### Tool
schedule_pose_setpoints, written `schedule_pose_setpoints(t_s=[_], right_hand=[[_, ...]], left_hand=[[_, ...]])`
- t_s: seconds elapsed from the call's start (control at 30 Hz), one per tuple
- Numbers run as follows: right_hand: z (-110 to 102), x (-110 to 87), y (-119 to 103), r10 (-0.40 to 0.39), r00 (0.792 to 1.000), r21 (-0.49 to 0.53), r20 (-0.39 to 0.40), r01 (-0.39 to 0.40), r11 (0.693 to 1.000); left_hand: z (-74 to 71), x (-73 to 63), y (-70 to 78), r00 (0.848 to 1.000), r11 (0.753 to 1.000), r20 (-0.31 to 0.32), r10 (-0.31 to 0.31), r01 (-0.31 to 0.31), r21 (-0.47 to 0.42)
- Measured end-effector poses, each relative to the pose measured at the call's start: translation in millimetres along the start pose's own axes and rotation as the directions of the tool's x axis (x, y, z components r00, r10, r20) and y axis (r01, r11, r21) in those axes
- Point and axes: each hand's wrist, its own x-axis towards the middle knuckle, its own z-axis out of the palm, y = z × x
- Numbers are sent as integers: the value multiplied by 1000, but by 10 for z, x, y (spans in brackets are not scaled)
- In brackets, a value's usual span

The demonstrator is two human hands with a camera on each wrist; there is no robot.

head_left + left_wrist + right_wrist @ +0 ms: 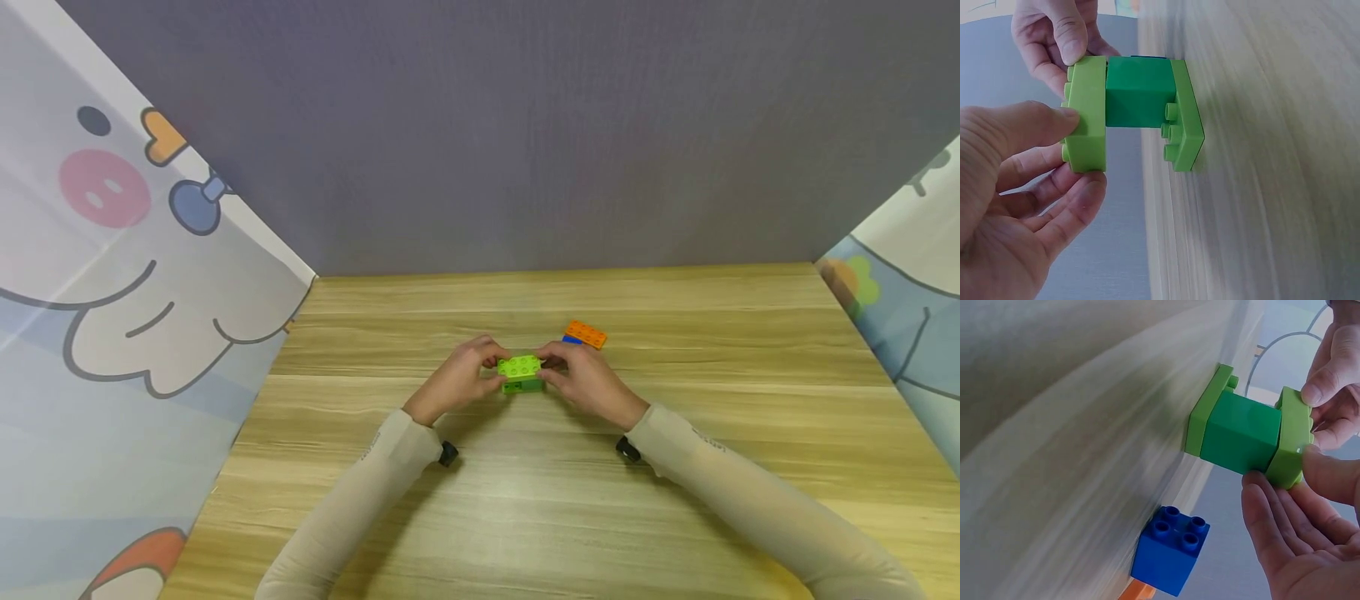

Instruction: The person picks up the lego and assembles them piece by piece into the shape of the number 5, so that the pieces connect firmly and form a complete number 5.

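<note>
A light green brick [1090, 115] with studs on top lies across a dark green block [1140, 92]; a thin dark line shows between them, and I cannot tell how tightly they fit. Under the block is a light green plate [1188, 119] on the table, with several bare studs at one end. My left hand [467, 375] pinches the left end of the upper brick between thumb and fingers. At its right end, my right hand [588, 382] pinches it too, and in the right wrist view a fingertip touches near the dark green block.
Behind the right hand, a blue brick [1169, 553] and an orange plate [587, 334] are on the wooden table [525, 517]. A grey panel [525, 142] rises at the table's back edge. Printed walls [150, 333] flank both sides.
</note>
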Motion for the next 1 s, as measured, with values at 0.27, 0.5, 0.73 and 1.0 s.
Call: schedule_pose_setpoints(t_s=[0.27,0.5,0.73,1.0], right_hand=[[5,14,18,14,1000,-5,22,-14,1000],[-2,56,-4,10,998,-27,55,-9,1000],[-17,56,-34,20,998,-12,67,-19,1000],[0,30,-33,1,999,-39,46,0,999]], left_hand=[[20,-12,7,1000,1000,-7,11,-11,1],[23,-24,-32,999,999,-27,19,-20,-35],[18,-21,-40,1000,999,-22,11,-11,-30],[28,-21,-42,1000,1000,8,-21,21,-23]])
